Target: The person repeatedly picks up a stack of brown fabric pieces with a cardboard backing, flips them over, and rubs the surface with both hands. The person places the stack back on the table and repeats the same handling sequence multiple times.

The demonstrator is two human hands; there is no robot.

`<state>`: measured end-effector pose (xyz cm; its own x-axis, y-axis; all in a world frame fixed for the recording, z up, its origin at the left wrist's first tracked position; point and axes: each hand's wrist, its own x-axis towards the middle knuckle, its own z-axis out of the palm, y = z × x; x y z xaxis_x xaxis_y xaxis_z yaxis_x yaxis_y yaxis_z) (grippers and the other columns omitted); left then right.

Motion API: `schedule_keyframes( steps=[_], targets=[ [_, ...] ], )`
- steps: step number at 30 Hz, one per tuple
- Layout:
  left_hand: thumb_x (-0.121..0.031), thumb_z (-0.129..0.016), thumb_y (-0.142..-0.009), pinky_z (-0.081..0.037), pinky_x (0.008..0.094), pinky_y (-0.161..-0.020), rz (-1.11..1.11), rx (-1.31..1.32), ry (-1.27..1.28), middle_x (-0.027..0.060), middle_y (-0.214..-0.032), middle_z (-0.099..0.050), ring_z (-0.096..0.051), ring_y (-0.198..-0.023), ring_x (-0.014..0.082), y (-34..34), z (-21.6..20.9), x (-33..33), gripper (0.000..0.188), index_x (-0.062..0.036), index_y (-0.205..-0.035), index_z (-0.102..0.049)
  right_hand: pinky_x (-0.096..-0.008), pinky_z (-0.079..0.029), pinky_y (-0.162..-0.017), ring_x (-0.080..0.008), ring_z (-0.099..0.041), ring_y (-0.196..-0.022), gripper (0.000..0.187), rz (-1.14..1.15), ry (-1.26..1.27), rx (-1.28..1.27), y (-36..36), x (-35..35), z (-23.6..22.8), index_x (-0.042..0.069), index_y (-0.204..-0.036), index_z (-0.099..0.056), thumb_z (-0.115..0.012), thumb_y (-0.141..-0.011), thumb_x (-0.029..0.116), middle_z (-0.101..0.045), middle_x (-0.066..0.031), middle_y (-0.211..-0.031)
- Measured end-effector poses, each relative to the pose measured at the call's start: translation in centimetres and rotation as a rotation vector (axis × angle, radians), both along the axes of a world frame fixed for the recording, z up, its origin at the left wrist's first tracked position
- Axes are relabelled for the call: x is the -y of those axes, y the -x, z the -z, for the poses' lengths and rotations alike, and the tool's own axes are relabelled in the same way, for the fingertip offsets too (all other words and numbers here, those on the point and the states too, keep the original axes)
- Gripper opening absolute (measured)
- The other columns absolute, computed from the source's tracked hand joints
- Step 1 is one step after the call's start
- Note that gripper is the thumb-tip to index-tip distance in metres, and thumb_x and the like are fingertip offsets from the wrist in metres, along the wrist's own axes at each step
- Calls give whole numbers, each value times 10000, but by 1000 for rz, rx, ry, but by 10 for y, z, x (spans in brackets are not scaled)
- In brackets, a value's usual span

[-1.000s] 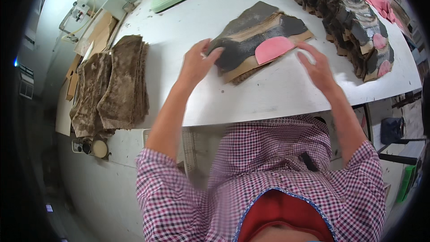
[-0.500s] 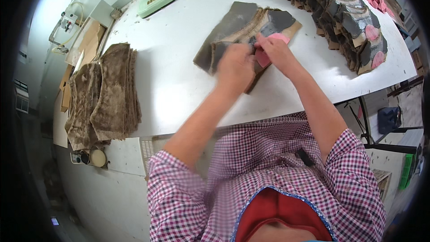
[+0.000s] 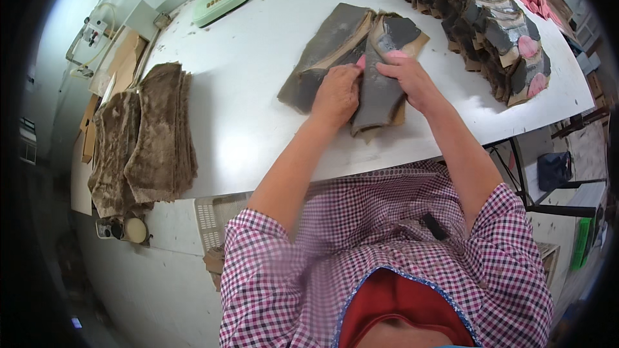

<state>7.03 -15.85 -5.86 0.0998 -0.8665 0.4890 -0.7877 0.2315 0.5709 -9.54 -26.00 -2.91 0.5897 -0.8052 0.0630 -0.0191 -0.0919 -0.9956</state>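
Grey-faced cloth piece [image 3: 382, 92] lying folded on the white table [image 3: 258, 148], directly ahead of the person and between both hands; pink patch [image 3: 396, 55] peeping out by the right fingers. Right hand [image 3: 412, 80] narrow, thumb over the flap's right side, apparently pinching it. Left hand [image 3: 338, 95] curled against the flap's left side; cannot tell if it grips or merely presses. Likely light, soft, bendy, hardly fragile; the grey face perhaps a bit stiff. Best held by its edges.

A pink, black and white checked top [image 3: 393, 248] has short sleeves [image 3: 261, 254], blue flowery neck trim [image 3: 353, 295] and red cloth [image 3: 406, 296] underneath.
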Motion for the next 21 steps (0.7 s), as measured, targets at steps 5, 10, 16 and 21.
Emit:
schedule_keyframes(
  steps=[5, 10, 16, 21],
  targets=[
    [-28, -582, -868, -455, 356, -974, 118, 68, -62, 132, -1259, -561, -538, -1147, 297, -16, -4, -15, 300, -49, -1167, -609, -236, -463, -783, -114, -602, -889, 334, 70, -171, 67, 124, -19, -46, -31, -1138, -624, -601, -887, 188, -651, -51, -1004],
    [21, -613, -829, -477, 354, -957, 221, 14, -49, 123, -1255, -573, -554, -1156, 300, -24, -19, -20, 355, -47, -1177, -603, -270, -460, -906, -186, -624, -998, 423, 240, -116, 253, 222, -71, -83, -81, -1231, -553, -520, -879, 149, -657, -133, -1101],
    [8, -625, -837, -424, 400, -1016, 225, 3, 226, 115, -1278, -577, -531, -1207, 290, 2, -12, -13, 350, -49, -1182, -614, -272, -501, -832, -183, -644, -894, 414, 168, -153, 483, 205, -96, -82, -79, -1220, -553, -560, -871, 145, -659, -135, -1058],
    [-385, -455, -946, -370, 427, -1063, 733, -1287, -48, 155, -1392, -456, -421, -1307, 274, 81, -48, -52, 639, 26, -1420, -336, -292, -500, -838, -183, -625, -943, 356, -179, -476, 554, 147, -102, -68, -83, -1171, -570, -542, -904, 151, -652, -142, -1042]
  ],
)
